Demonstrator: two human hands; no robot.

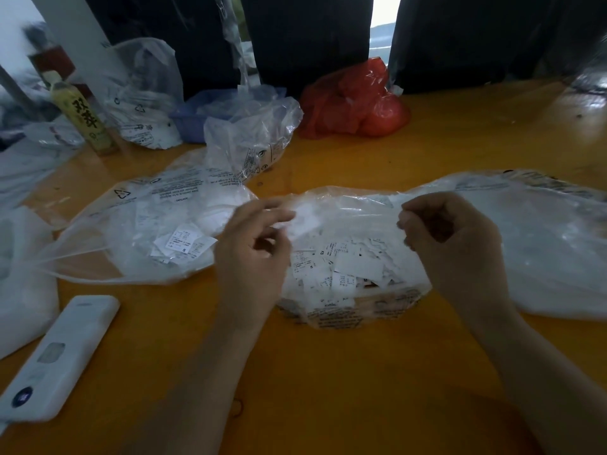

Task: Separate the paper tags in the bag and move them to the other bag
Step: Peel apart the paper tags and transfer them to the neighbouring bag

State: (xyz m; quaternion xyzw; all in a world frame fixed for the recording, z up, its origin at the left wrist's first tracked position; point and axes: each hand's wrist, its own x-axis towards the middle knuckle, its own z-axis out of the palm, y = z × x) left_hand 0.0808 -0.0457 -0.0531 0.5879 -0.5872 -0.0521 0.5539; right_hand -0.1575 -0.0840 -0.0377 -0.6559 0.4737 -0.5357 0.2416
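Tags [341, 267] white, printed, heaped loosely

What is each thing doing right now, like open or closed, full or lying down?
Left hand: fingers loosely curled, blurred, over the middle bag.
Right hand: pinching that bag's plastic.
Middle bag: open, full of paper tags.
Left bag: lying flat, few tags inside.
Red bag: bunched up.
Bottle: upright.
Remote: lying flat.

Orange table [328, 372] — dark curtains [308, 37], daylight gap [386, 24] between.
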